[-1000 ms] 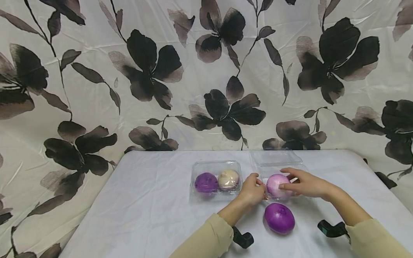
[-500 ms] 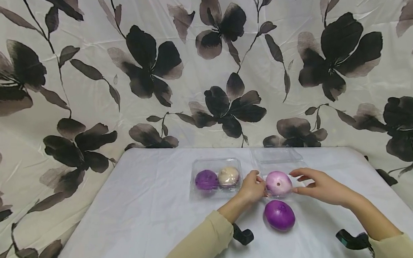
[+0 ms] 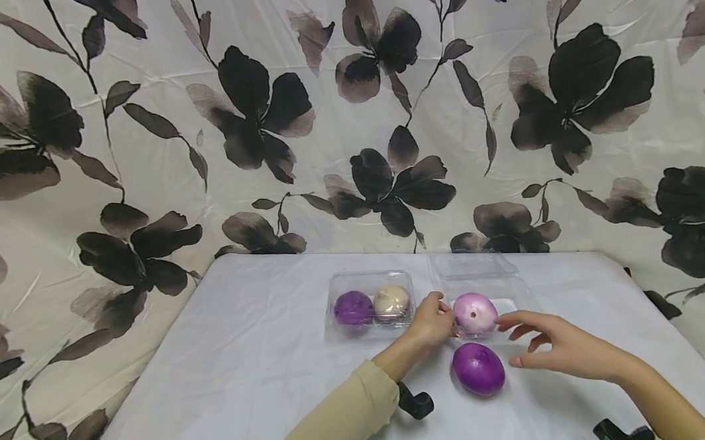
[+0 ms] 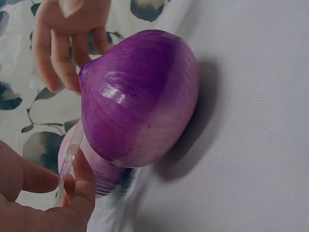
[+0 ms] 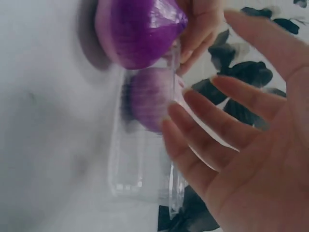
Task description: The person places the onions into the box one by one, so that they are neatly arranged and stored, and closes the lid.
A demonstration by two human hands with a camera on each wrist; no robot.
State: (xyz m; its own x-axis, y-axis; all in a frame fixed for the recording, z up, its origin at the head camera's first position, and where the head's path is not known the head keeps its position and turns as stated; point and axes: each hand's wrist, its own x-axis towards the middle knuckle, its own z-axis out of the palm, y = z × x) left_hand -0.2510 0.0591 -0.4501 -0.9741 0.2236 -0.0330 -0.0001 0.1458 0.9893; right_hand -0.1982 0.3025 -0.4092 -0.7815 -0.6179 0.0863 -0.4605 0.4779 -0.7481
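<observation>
My left hand pinches the rim of an open clear plastic clamshell container between thumb and finger; the left wrist view shows the rim in that grip. A pale purple onion sits in the container's left part. In front of it, on the cloth, lies a darker purple onion, large in the left wrist view. My right hand hovers right of both onions, fingers spread and slightly bent, holding nothing. The right wrist view shows its open palm beside the container.
Left of my left hand stands a closed clear container with a purple onion and a cream-coloured round vegetable inside. A white cloth covers the table. A floral curtain hangs behind. Black devices sit at the wrists.
My right hand has let go of the pale purple onion and drawn back to the right and toward me. The onion stays in the container. My left hand keeps its place on the rim.
</observation>
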